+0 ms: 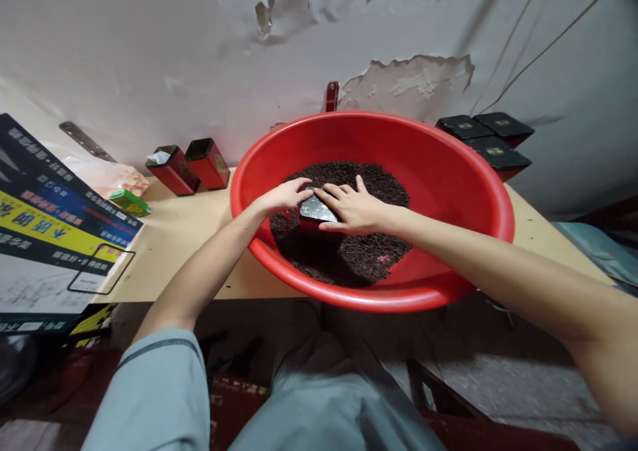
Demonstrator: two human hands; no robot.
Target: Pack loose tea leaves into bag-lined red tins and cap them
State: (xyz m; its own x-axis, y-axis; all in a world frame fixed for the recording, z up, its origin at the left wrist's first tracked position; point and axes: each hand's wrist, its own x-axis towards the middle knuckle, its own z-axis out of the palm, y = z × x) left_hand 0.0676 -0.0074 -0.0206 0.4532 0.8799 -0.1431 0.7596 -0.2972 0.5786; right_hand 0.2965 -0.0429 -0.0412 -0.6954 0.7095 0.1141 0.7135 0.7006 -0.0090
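A tin (319,208) with a worn black top and red sides sits in a large red basin (373,299), low among dark loose granules (383,252). My left hand (282,196) is at the tin's left side, its fingers curled against the edge of the top. Across the right part of the top lies my right hand (357,210); its thumb is along the near edge and its fingers reach over the far side, with the little finger raised. The tin's lower part is in shadow and partly hidden.
Two red tins (208,164) stand on the wooden table (199,238) left of the basin, and several black-topped ones (498,149) are to its right. A printed cardboard box (54,232), a green packet (130,202) and a plastic bag (107,175) occupy the left. Behind is a peeling wall (149,52).
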